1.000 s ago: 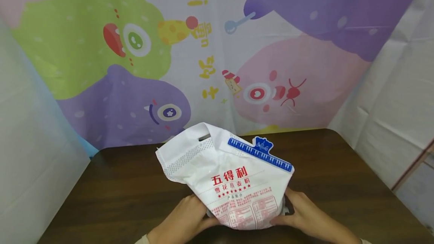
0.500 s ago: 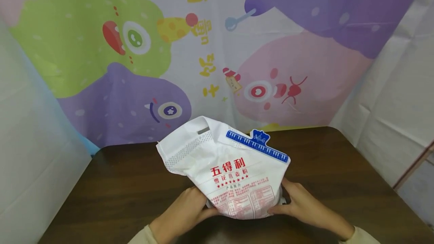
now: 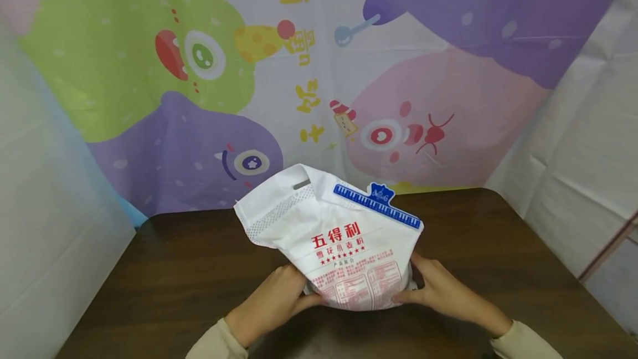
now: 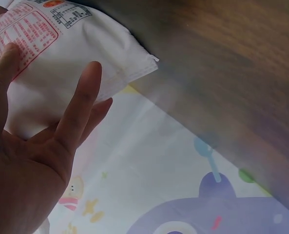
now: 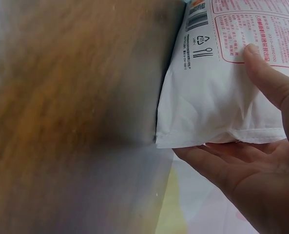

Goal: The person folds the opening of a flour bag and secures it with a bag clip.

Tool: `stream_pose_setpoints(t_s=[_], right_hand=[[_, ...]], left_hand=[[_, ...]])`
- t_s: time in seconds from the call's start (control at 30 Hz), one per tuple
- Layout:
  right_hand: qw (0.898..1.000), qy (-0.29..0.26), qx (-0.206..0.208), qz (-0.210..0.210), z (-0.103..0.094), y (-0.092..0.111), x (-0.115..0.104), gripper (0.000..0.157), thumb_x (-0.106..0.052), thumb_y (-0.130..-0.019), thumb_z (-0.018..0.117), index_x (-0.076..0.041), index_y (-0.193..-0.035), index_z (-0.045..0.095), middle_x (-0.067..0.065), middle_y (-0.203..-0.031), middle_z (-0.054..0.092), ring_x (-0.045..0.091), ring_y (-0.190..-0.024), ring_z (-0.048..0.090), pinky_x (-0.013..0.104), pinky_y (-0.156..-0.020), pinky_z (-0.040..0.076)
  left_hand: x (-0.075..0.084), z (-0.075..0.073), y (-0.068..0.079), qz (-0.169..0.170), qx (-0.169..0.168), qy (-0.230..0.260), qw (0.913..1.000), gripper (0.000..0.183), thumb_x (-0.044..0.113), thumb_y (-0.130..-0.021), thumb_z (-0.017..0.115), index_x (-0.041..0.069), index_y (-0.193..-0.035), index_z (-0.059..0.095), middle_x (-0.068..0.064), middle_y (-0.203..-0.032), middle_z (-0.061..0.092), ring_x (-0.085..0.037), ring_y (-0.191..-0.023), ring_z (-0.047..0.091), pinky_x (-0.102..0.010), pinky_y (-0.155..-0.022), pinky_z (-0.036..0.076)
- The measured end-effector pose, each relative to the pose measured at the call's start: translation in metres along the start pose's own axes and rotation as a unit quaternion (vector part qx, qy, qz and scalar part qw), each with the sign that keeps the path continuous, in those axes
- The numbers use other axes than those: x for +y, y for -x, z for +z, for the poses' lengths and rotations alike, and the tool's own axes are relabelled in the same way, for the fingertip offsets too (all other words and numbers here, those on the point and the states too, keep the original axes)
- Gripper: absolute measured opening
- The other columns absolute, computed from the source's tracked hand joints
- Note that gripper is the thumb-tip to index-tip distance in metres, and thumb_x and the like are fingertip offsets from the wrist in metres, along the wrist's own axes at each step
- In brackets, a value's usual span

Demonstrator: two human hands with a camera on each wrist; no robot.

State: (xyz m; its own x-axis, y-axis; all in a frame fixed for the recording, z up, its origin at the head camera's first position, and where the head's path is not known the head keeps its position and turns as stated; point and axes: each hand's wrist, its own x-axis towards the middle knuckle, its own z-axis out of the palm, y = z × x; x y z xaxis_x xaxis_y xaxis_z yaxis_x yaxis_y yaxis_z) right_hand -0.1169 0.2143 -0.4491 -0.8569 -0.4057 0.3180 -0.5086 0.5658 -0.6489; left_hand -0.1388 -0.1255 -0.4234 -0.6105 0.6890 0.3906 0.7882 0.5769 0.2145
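A white flour bag (image 3: 344, 259) with red Chinese print stands tilted between both hands in the head view. Its top is folded over on the right, where a blue clip (image 3: 377, 204) with a piano-key pattern grips the fold. The left hand (image 3: 276, 298) holds the bag's lower left side, thumb in front. On the lower right side, the right hand (image 3: 438, 287) grips it the same way. In the right wrist view, the right thumb (image 5: 268, 78) presses the printed front while the other fingers lie under the seamed bottom edge. From the head, most fingers are hidden behind the bag.
The bag is over a dark brown wooden table (image 3: 164, 270) with rounded far corners. Behind its far edge hangs a cloth backdrop (image 3: 319, 126) with cartoon monsters. White cloth (image 3: 45, 193) hangs at both sides.
Both hands have moved the bag up in the head view, away from the body and slightly left at its right end. More of the sleeves shows now. The grip looks the same.
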Motion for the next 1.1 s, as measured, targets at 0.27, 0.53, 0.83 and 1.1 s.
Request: stream_pose_setpoints(t_s=[0.27,0.53,0.83,1.1], right_hand=[[1.000,0.003,0.001,0.010,-0.0023,-0.0012,0.0029,0.081,-0.042,-0.078,0.084,-0.007,-0.140,0.046,0.001,-0.116,0.068,0.010,-0.095,0.058,0.033,-0.086,0.051],[1.000,0.021,0.004,0.005,-0.0026,-0.0011,0.0040,0.078,-0.040,-0.077,0.085,-0.003,-0.135,0.049,0.007,-0.117,0.068,0.012,-0.099,0.060,0.036,-0.087,0.052],[1.000,0.027,0.006,-0.004,-0.0035,-0.0005,0.0025,0.076,-0.038,-0.077,0.086,-0.002,-0.133,0.050,0.008,-0.116,0.068,0.012,-0.097,0.061,0.041,-0.086,0.053],[1.000,0.012,0.005,0.012,-0.0015,-0.0008,0.0011,0.081,-0.041,-0.077,0.085,-0.005,-0.138,0.048,0.007,-0.123,0.066,0.016,-0.105,0.060,0.046,-0.093,0.050]], left_hand=[[-0.0012,0.0007,-0.0049,0.001,-0.013,0.022,0.9997,0.055,0.035,-0.085,0.078,0.009,-0.129,0.058,-0.001,-0.117,0.067,-0.016,-0.101,0.066,-0.033,-0.085,0.055],[-0.0034,0.0027,-0.0051,-0.008,-0.011,0.032,0.9994,0.054,0.039,-0.083,0.078,0.011,-0.125,0.059,0.001,-0.110,0.068,-0.016,-0.097,0.067,-0.035,-0.081,0.056],[-0.0007,0.0006,-0.0025,-0.014,-0.012,0.023,0.9996,0.055,0.041,-0.083,0.079,0.010,-0.125,0.059,-0.002,-0.108,0.069,-0.019,-0.094,0.068,-0.039,-0.078,0.056],[-0.0021,-0.0037,-0.0036,-0.011,-0.010,0.020,0.9997,0.060,0.043,-0.080,0.080,0.012,-0.127,0.059,0.000,-0.111,0.069,-0.016,-0.096,0.067,-0.038,-0.081,0.056]])
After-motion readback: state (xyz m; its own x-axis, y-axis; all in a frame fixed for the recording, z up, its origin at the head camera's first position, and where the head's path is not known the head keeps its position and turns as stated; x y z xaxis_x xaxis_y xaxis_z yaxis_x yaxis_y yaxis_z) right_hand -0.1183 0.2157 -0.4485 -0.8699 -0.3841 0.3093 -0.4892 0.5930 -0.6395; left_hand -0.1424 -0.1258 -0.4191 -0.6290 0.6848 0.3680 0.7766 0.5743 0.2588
